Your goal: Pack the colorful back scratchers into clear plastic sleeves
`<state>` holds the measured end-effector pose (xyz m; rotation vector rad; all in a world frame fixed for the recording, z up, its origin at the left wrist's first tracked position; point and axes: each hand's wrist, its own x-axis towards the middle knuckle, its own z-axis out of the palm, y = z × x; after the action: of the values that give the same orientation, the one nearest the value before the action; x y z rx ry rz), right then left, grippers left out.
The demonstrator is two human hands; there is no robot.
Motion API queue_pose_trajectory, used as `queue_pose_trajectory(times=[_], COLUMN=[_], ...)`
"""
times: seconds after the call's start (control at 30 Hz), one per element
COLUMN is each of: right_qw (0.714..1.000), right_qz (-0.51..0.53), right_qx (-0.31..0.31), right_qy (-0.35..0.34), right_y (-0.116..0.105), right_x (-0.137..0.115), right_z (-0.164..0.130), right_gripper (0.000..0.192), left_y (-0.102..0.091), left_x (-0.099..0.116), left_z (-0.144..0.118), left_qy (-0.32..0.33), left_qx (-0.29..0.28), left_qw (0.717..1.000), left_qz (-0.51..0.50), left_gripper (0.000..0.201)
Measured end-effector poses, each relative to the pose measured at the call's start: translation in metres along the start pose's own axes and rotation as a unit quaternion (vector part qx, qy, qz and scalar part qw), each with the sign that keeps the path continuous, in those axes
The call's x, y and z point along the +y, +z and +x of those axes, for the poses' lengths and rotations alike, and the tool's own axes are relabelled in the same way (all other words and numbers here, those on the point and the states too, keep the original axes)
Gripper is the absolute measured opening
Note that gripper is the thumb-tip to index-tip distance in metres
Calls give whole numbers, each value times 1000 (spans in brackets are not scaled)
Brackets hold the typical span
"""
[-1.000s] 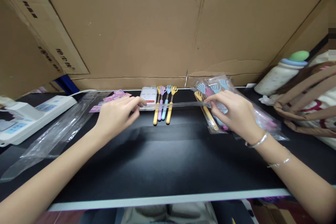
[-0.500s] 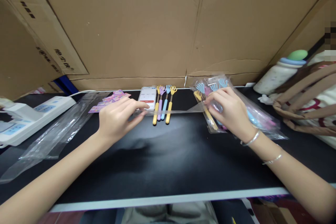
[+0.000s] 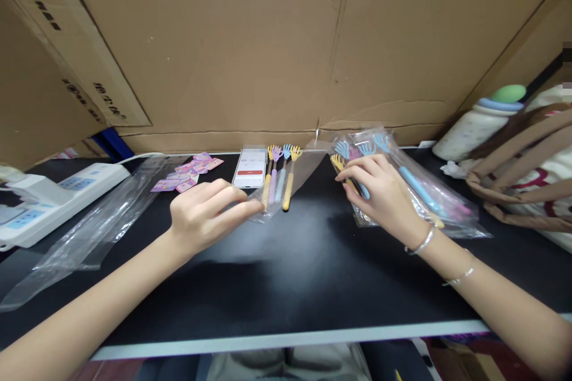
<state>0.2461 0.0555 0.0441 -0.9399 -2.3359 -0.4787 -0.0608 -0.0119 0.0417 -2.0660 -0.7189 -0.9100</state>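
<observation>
My left hand (image 3: 214, 211) pinches one end of a clear plastic bag (image 3: 305, 169), which slants up to the right over several small back scratchers. Through the film show yellow, purple and blue ones; a yellow back scratcher (image 3: 288, 190) lies at the right of this row. My right hand (image 3: 379, 193) has its fingers apart and nothing gripped in them. It is over or against the bagged back scratchers (image 3: 420, 187), partly hiding them; whether it touches them I cannot tell.
A phone with a timer (image 3: 249, 169) lies left of the row, beside pink printed cards (image 3: 190, 172). Further left are flat clear bags (image 3: 102, 226) and a power strip (image 3: 67, 202). A bottle (image 3: 476, 128) and a bag with brown straps (image 3: 500, 172) stand right. Cardboard (image 3: 232, 47) walls the back.
My right hand has let go of the clear bag, which was stretched between both hands. The bag now swings over the back scratchers, and my left hand has shifted slightly right and nearer.
</observation>
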Motion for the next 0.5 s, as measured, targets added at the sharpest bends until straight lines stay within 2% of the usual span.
queue_pose_trajectory(times=[0.13,0.27,0.5], right_qw=[999,996,983], right_qz=[15,40,85], right_qx=[-13,-70,-147], right_qy=[-25,-39,-70], right_y=[3,8,15], right_x=[-1,-7,-19], right_z=[-1,-2,-5], right_gripper=[13,15,14], left_y=[4,7,13], left_x=[3,11,24], left_z=[0,0,-5], left_qy=[13,4,1], left_qx=[-34,-102,-183], left_qw=[999,994,983], left_qz=[17,32,-25], left_gripper=[8,16,18])
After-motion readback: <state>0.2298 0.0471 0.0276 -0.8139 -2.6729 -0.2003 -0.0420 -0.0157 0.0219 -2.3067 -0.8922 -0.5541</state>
